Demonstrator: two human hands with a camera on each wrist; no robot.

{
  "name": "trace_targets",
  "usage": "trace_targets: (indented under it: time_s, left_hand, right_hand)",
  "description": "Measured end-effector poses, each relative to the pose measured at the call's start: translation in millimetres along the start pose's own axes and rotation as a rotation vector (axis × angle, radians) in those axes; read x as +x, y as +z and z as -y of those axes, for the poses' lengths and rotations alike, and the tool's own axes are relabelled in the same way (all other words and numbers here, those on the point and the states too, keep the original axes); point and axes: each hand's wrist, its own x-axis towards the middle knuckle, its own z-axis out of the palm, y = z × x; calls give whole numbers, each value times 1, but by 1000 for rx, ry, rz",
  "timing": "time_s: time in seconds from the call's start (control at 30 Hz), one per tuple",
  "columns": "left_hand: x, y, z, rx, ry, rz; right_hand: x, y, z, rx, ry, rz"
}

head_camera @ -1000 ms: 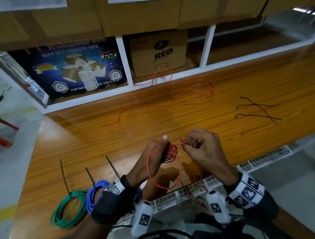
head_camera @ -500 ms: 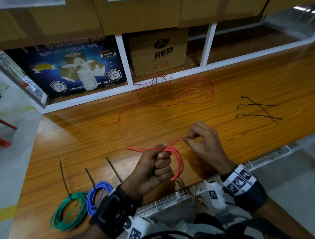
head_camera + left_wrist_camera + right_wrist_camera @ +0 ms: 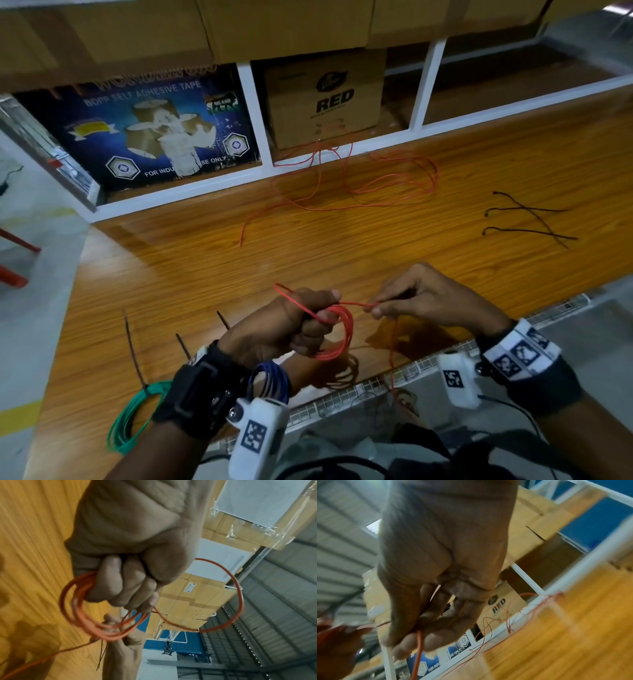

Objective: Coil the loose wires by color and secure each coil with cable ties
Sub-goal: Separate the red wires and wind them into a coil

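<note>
Working just above the table's near edge [image 3: 342, 394]: left hand [image 3: 291, 329] clenched around the red coil [image 3: 342, 337], right hand [image 3: 428, 298] pinching the red wire [image 3: 356, 303].

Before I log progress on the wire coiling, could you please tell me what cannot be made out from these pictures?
- Blue coil: head view, mostly hidden behind the left wrist, so its tie cannot be confirmed.
- Red coil: the left hand covers part of it, so its turns cannot be counted.
- Right hand: right wrist view is blurred, so the pinch on the wire is unclear.
- Green coil: its tie's lock is too small.
</note>
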Motion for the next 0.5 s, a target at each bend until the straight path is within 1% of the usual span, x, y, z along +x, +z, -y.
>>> trace_targets:
  time_s: [0.07,0.13,0.17,0.2,0.3,0.33,0.37,0.43,0.5]
  left_hand:
    - [6,1,0,-69,-3,-45]
    - [11,0,1,-57,54,-124]
    - [12,0,1,-17,98,-167]
    - [12,0,0,50,142,-210]
    - [10,1,-7,334,235,-285]
    - [9,2,-10,417,248,-290]
    - [8,2,-13,485,254,-290]
    - [7,1,-17,568,245,-276]
    - [8,0,-17,530,202,-225]
  right_hand:
    - [4,4,-1,-246,-85,-102]
    - [7,7,2,-360,-155,-185]
    - [9,7,5,-359,-146,-198]
    - [11,6,7,-328,-105,-183]
    - [13,0,13,-148,47,1]
    - [13,-2,15,-102,63,47]
    - [13,-4,17,-84,63,63]
    - [11,-4,17,-132,47,37]
    - [11,-2,13,-232,38,-43]
